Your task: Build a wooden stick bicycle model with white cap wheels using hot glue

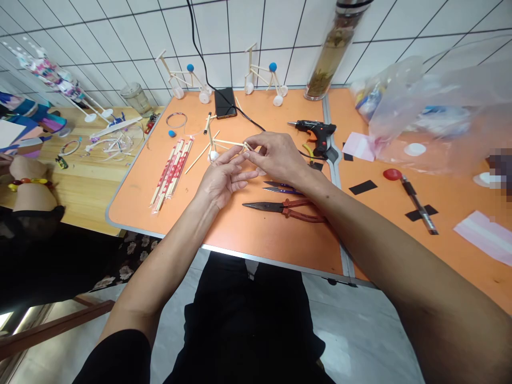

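Observation:
A small bicycle model made of thin wooden sticks [227, 142] stands over the orange table, with a white wheel [214, 156] at its left end and a dark-tipped crossbar at the top. My right hand [278, 154] pinches its right end between thumb and fingers. Palm up, my left hand [226, 181] is just below the frame, fingers apart and their tips close to the pinched joint; whether they touch it is unclear. Packs of wrapped chopsticks [172, 173] lie left of my left hand. Red-handled pliers [286, 207] and dark-bladed scissors [280, 188] lie below my right hand.
Two similar stick bicycles [186, 80] with blue balls stand by the wall. A black glue gun [316, 133], phone [225, 103] and cable lie behind my hands. A tall liquid-filled tube [334, 53] and plastic bags [432, 117] are right. Another person's arm [32, 186] is left.

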Demonstrator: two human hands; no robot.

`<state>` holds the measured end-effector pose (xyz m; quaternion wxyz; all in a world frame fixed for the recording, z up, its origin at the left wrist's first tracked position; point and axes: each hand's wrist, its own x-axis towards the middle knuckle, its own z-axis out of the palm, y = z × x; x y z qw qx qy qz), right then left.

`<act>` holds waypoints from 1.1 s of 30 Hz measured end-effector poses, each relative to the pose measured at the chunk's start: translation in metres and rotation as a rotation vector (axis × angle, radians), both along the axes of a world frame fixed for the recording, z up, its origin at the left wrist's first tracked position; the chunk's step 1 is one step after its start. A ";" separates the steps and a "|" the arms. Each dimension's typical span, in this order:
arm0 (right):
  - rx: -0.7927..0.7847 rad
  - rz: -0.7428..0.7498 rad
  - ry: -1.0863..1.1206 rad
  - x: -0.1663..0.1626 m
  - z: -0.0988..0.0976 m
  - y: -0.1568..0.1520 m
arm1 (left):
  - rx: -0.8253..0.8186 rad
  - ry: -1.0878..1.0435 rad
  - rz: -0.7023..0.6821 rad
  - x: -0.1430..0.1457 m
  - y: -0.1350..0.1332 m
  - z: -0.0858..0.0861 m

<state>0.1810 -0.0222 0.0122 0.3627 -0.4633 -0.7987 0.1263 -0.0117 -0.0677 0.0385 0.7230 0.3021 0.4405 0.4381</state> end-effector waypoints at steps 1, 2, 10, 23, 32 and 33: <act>0.003 -0.002 0.000 0.000 0.000 0.000 | 0.004 0.004 0.001 0.000 0.000 0.000; 0.007 -0.002 0.002 0.000 0.000 0.000 | 0.008 0.007 0.004 0.000 0.000 0.000; 0.023 0.004 0.003 -0.002 0.001 0.000 | 0.011 0.041 0.004 0.001 0.000 -0.002; 0.011 0.006 -0.007 -0.003 0.003 0.000 | 0.029 0.065 0.009 0.001 0.000 -0.002; -0.007 0.021 0.009 -0.003 0.003 -0.002 | 0.005 0.039 0.008 0.001 -0.001 0.001; -0.011 0.020 0.008 -0.003 0.003 -0.002 | 0.002 0.035 0.010 0.001 -0.001 0.001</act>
